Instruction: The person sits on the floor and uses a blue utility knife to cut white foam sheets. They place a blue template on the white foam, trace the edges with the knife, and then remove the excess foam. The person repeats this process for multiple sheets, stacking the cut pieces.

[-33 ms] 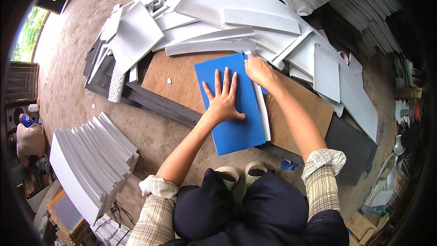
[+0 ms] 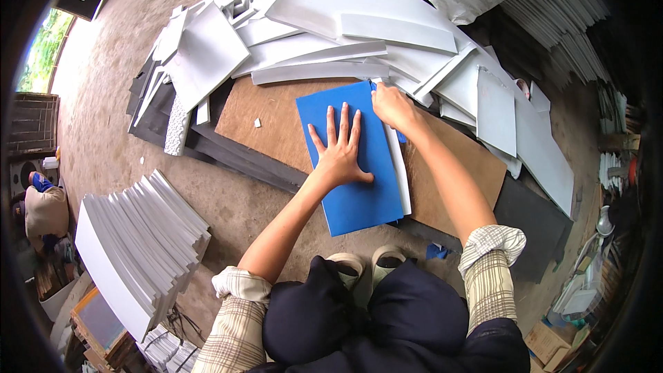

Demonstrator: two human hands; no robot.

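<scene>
A flat rectangular blue board [image 2: 369, 197] lies aslant on a brown wooden sheet [image 2: 456, 176]. My left hand [image 2: 338, 159] presses on the board with its fingers spread. At the board's far right corner is my right hand [image 2: 392, 106], its fingers closed around something I cannot make out. A bit of blue and white shows beside those fingers. Along the board's right edge a white strip [image 2: 405, 193] sticks out from beneath. Close to the right wrist lies a small blue scrap [image 2: 401, 137].
White foam-like offcuts and panels [image 2: 311, 0] are heaped beyond the brown sheet. Dark sheets [image 2: 532, 217] lie under it. A stack of white panels [image 2: 131, 235] stands at left. Past it a person [image 2: 47, 211] is partly visible. A blue scrap [image 2: 436, 251] lies near my feet.
</scene>
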